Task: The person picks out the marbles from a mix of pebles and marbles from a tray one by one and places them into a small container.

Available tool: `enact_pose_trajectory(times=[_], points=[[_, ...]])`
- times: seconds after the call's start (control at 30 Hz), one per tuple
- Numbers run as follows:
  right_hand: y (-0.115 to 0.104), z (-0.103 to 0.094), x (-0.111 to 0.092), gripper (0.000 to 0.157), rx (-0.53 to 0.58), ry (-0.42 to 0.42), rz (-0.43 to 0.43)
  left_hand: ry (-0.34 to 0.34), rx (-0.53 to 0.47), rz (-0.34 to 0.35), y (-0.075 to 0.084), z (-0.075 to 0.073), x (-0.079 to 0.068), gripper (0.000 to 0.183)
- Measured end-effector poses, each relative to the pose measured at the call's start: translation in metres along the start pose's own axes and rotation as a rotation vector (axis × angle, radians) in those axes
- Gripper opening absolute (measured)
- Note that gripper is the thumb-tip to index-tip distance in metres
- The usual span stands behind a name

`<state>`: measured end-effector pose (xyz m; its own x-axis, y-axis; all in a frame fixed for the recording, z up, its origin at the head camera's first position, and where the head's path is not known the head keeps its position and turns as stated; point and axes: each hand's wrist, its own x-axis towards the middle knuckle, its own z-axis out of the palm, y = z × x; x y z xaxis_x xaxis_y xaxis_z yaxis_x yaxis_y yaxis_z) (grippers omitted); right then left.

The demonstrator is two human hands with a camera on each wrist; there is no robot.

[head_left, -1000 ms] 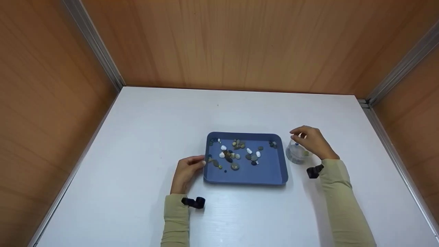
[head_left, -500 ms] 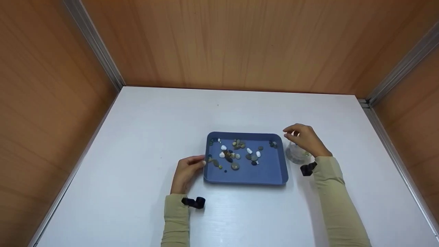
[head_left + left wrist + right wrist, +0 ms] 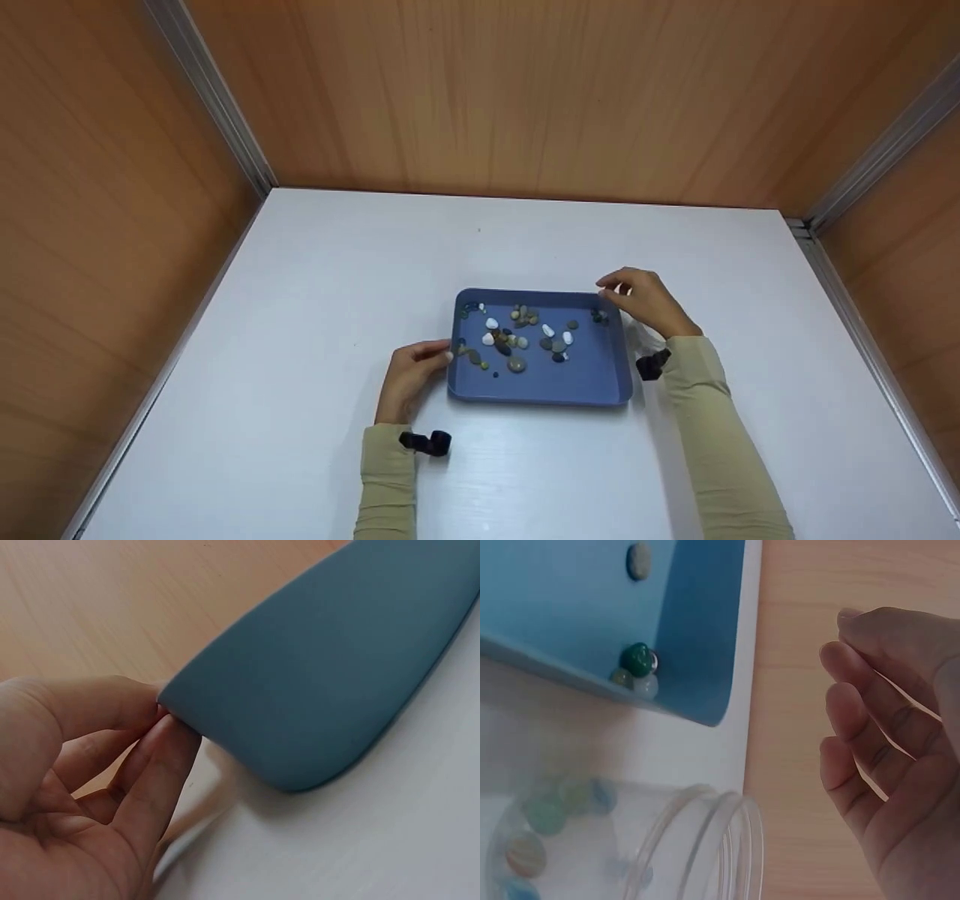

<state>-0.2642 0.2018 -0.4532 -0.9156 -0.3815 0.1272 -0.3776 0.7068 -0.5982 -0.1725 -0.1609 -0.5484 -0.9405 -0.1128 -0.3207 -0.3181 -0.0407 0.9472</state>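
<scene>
A blue rectangular tray (image 3: 589, 379) lies on the white table, with pebbles (image 3: 516, 364) scattered in it. At its left side my left hand (image 3: 407, 375) pinches the wall between thumb and fingers (image 3: 161, 772), as the left wrist view shows up close. My right hand (image 3: 645, 300) hovers at the tray's back right corner, fingers loosely bent and nothing between them. Below that hand, in the right wrist view, glass marbles (image 3: 637, 660) sit in the tray corner. Beside the tray stands a clear jar (image 3: 630, 840) with several marbles inside; in the head view the right arm partly hides it.
The white table (image 3: 360, 247) spreads around the tray on all sides. Wood-grain panels (image 3: 495, 97) with metal corner strips rise behind and at both sides. Each wrist wears a small black camera (image 3: 427, 442).
My right hand has moved left, from over the jar to the tray's back right corner. The left hand keeps its hold on the tray, which stays in place.
</scene>
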Motion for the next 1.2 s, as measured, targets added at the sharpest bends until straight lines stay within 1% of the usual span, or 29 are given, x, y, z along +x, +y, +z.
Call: enact_pose_trajectory(times=[0.3,0.47,0.57,0.77,0.9,1.13,1.2], points=[[-0.011,0.013,0.012,0.020,0.030,-0.019,-0.029,-0.001,-0.015,-0.001,0.000,-0.001,-0.001,0.029],[-0.020,0.022,0.019,0.021,0.047,-0.046,-0.020,-0.009,-0.019,-0.014,0.000,-0.001,-0.002,0.030],[-0.024,0.028,0.023,0.022,0.054,-0.071,-0.008,-0.015,-0.034,-0.007,0.001,0.000,-0.003,0.032],[-0.035,0.037,0.030,0.023,0.064,-0.093,-0.038,-0.029,-0.045,0.023,0.000,0.001,-0.003,0.034],[-0.040,0.045,0.036,0.023,0.077,-0.101,-0.054,-0.016,-0.031,0.030,0.000,0.002,-0.002,0.031],[-0.049,0.060,0.044,0.023,0.091,-0.133,-0.039,0.012,-0.017,-0.005,0.000,0.003,-0.001,0.027],[-0.052,0.064,0.046,0.023,0.104,-0.142,-0.042,0.012,-0.020,-0.001,0.000,0.004,-0.002,0.027]])
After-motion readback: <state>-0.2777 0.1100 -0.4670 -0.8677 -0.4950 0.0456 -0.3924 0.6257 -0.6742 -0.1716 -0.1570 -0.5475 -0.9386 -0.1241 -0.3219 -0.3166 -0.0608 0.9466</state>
